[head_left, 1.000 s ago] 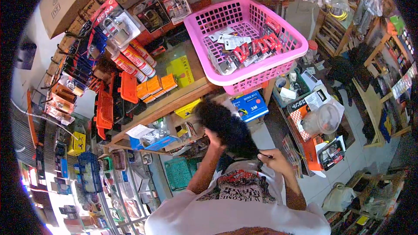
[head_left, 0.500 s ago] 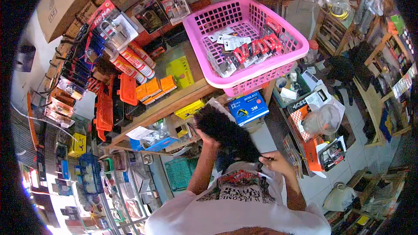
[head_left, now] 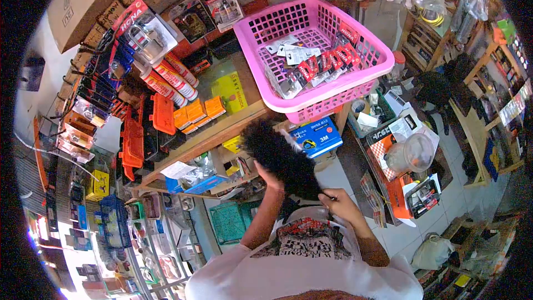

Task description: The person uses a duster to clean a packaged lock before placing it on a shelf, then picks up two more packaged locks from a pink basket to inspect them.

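A black fluffy duster [head_left: 282, 158] stretches up and to the left in front of my chest. My right hand [head_left: 341, 205] is closed around its handle at the lower right end. Against the left side of the bristles lies my left hand [head_left: 269, 178], its fingers stretched out and partly hidden by the fluff. Just beyond the duster, a blue 3M box [head_left: 317, 138] sits under the counter edge. Above it, a pink plastic basket [head_left: 266, 100] holds several red-and-white carded packages.
On the wooden counter [head_left: 189, 139] stand orange boxes [head_left: 194, 113], spray cans [head_left: 177, 78] and carded padlocks [head_left: 145, 41]. A clear plastic tub [head_left: 411, 153] rests on boxes at right. A teal crate [head_left: 227, 223] sits low at left; shelves of goods surround me.
The duster has tilted more upright, and its tip has shifted slightly up and left. My right hand has moved a little left with the handle; my left hand's fingers have straightened.
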